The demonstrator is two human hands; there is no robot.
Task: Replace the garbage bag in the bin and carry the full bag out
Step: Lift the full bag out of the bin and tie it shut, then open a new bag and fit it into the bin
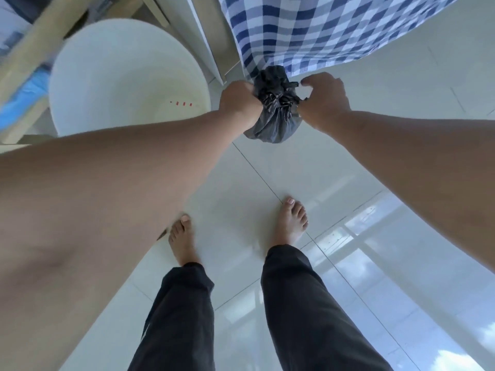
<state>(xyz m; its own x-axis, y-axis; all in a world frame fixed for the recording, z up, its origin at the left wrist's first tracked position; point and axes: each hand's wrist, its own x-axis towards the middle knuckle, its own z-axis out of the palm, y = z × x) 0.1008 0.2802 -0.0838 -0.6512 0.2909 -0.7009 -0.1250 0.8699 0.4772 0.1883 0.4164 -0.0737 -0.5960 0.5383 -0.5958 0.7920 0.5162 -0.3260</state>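
A small black garbage bag (276,113), gathered and bunched at its top, hangs above the floor between my two hands. My left hand (238,103) grips the bunched neck from the left. On the other side, my right hand (322,99) pinches the plastic with its fingers curled around it. The white round bin (128,76) stands to the left of the bag. No liner shows inside the bin, and small red marks sit low on its inner wall.
A blue-and-white checked cloth (321,30) hangs down just behind the bag. Wooden furniture legs (40,41) and a white panel (206,36) stand around the bin. My bare feet (290,220) rest on glossy white floor tiles below the bag.
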